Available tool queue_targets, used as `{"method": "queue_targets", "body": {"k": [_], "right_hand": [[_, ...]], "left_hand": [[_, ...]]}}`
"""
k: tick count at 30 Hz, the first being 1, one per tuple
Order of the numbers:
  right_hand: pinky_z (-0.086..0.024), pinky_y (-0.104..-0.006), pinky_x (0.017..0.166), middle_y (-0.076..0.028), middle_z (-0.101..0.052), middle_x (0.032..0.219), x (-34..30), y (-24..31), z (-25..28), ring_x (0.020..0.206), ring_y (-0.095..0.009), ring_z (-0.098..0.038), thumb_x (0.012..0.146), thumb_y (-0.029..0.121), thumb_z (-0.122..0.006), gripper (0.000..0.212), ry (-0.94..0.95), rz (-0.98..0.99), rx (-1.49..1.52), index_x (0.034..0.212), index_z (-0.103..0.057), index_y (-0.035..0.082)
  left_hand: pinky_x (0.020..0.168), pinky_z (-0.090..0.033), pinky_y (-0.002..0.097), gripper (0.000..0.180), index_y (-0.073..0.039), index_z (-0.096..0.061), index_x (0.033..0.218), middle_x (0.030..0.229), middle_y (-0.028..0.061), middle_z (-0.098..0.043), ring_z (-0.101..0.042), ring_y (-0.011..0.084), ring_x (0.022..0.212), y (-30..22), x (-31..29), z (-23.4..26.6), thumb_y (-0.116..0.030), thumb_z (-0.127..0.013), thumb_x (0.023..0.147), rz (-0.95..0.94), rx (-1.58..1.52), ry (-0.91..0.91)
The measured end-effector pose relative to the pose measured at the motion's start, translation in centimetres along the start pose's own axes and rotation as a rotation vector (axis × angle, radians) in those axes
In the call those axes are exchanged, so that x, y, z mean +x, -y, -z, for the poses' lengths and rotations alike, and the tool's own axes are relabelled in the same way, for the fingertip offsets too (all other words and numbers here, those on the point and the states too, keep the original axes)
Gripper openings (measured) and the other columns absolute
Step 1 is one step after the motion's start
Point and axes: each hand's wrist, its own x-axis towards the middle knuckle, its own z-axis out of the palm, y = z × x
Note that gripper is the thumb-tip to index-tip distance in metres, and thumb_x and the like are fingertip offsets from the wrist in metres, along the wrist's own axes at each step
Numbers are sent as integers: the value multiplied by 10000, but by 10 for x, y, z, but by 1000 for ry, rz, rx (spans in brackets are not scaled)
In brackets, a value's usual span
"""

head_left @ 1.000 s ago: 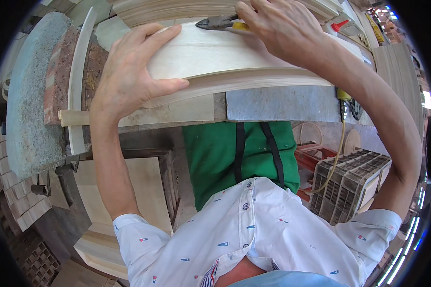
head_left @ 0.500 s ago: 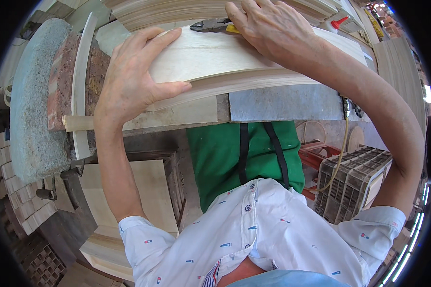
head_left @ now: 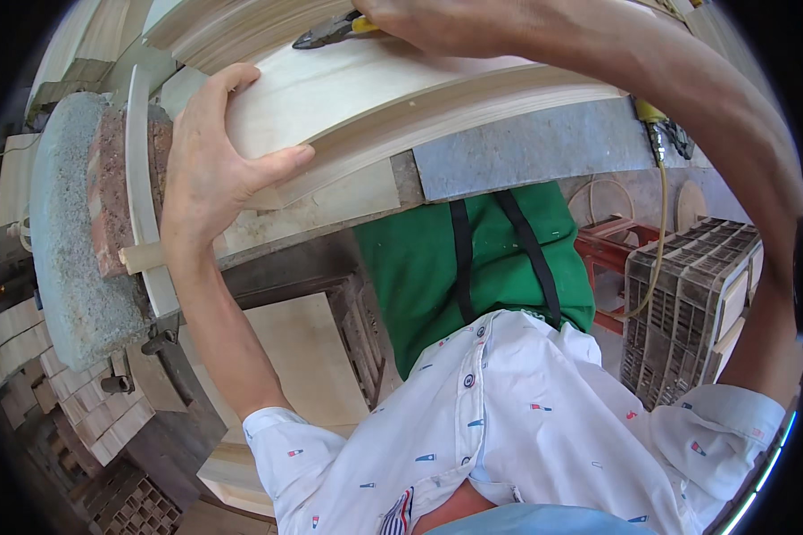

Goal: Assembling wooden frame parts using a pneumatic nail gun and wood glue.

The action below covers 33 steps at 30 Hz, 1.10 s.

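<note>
A pale wooden board (head_left: 339, 85) lies across the workbench in front of me. My left hand (head_left: 196, 165) grips its left end, thumb along the near edge and fingers curled at the far side. At the top of the view my right hand (head_left: 419, 20) holds a pair of pliers (head_left: 326, 34) with dark jaws and yellow handles. The jaws rest over the board's far side and point left. Part of the right hand is cut off by the picture's upper edge, and its fingertips are hidden.
Stacked boards (head_left: 232, 31) stand beyond the board. At left are a rough bluish block (head_left: 85, 241), a reddish block (head_left: 107, 192) and an upright wooden strip (head_left: 138, 169). A metal sheet (head_left: 517, 147) covers the bench's near edge. A yellow-hosed air tool (head_left: 656, 129) hangs above a plastic crate (head_left: 678, 303).
The view has shifted, with the surroundings lower in the picture. Both hands have moved left with the board and pliers. The red-capped bottle is out of sight.
</note>
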Motion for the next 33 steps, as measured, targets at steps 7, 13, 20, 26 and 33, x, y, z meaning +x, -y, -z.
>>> {"method": "queue_targets", "body": {"k": [7,13,20,26,33], "right_hand": [[-510,-402,710,-219,-639,934,-43,-25,-3,858,-290,-643,891,136,-491,228,-402,49,265,897,-604,-63],[-481,-410,826,-134,-589,988,-74,-27,-25,923,-295,-602,884,281,-649,407,-222,-295,145,1197,-550,42],[-490,-385,735,-105,-559,897,-111,5,-28,871,-258,-590,829,240,-668,335,-472,-106,89,1072,-552,40],[-438,-368,735,-79,-516,890,-104,44,-25,873,-247,-539,813,289,-681,397,-523,-26,106,1112,-540,69],[-424,-367,846,-84,-497,1100,-123,72,6,1002,-252,-503,785,206,-697,449,-234,-82,-34,1179,-532,71]], "left_hand": [[1004,-374,414,758,-46,-526,1191,1151,141,-593,-543,315,1100,-3,-6,3,-317,-840,556,-126,76,-16],[1054,-315,471,915,-92,-470,1261,1302,126,-498,-467,301,1214,-19,-38,0,-259,-888,464,-237,230,-88],[1039,-333,504,967,-118,-430,1295,1332,110,-478,-474,309,1207,-30,-81,-17,-238,-884,449,-290,282,-183],[1033,-339,508,945,-135,-424,1291,1343,105,-460,-471,299,1215,-31,-92,-25,-257,-892,479,-342,331,-262],[1027,-340,512,954,-145,-421,1300,1344,108,-462,-469,302,1221,-32,-94,-29,-311,-897,490,-367,322,-271]]}}
